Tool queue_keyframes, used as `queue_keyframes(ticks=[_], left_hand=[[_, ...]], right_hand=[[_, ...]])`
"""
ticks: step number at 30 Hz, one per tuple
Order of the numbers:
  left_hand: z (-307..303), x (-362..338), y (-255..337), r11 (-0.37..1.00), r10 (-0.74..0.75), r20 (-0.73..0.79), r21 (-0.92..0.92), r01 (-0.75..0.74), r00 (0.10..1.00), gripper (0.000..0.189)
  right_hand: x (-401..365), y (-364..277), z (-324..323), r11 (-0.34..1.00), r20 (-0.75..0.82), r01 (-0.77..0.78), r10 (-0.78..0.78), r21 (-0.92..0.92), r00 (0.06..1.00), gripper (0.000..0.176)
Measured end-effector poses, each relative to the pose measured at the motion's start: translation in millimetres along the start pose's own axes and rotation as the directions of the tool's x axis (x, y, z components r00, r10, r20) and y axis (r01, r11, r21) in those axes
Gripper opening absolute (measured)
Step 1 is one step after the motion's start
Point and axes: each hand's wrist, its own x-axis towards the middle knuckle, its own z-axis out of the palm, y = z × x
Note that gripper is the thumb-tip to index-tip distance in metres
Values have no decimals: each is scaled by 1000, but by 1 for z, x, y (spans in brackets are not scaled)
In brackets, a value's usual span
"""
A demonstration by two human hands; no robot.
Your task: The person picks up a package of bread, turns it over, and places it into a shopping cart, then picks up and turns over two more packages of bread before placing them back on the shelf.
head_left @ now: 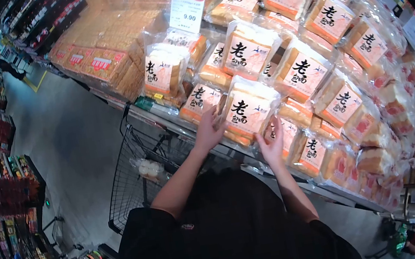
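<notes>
A clear bag of sliced bread with an orange-and-white label and black characters stands tilted at the front of a heaped bread display. My left hand is at its left edge, fingers against the plastic. At the lower right corner, my right hand has its thumb and fingers about the bag, so the bread is held between both hands. Parts of the fingertips are hidden by the wrapping. Similar bread bags lie behind, beside and under it, among them a bag just behind and another bag to the right.
A price sign reading 9.90 stands among the bags. Stacked brown packages fill the display's left end. A black wire shopping cart with a bag inside is at my left. Shelves line the aisle, where a person stands far off.
</notes>
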Motion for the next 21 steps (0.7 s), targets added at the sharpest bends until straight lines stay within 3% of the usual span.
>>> queue_keyframes(ticks=[1,2,3,4,7,8,11,12,15,17,19,21], left_hand=[[-7,-7,-8,999,-41,-35,-27,40,999,56],[-17,-15,-18,998,24,-110,54,-18,994,38],[-27,-25,-24,998,-45,-158,34,51,986,33],[-38,-35,-29,993,-112,-204,10,116,973,28],[-67,-66,-54,953,-300,-383,-79,293,874,15],[-77,-77,-69,935,-349,-423,-98,341,836,15],[-100,-125,-142,870,-470,-529,-143,472,706,16],[-108,-141,-169,855,-471,-569,-106,508,674,15],[-128,-176,-218,810,-465,-652,-41,585,598,14],[-136,-196,-261,836,-424,-693,-51,546,583,15],[-145,-201,-268,818,-489,-639,-99,566,594,17],[-154,-199,-265,691,-567,-523,119,713,636,23]], right_hand=[[-5,-7,-6,994,3,69,-69,-86,998,77],[-12,-15,-15,976,15,138,-137,-169,990,68],[-19,-26,-21,947,36,203,-201,-250,979,58],[-21,-43,-20,932,41,271,-269,-239,962,38],[-32,-56,-17,937,219,311,-273,-160,937,29],[-31,-61,-10,921,216,363,-329,-142,919,16],[-34,-58,2,955,436,282,-214,-96,874,9],[-32,-62,10,939,447,336,-271,-71,853,4],[-26,-71,28,956,636,292,-222,-6,739,5],[-20,-78,39,954,721,300,-199,-13,663,10],[-16,-83,51,941,781,338,-215,5,586,14],[-16,-82,63,935,836,354,-189,-6,515,21]])
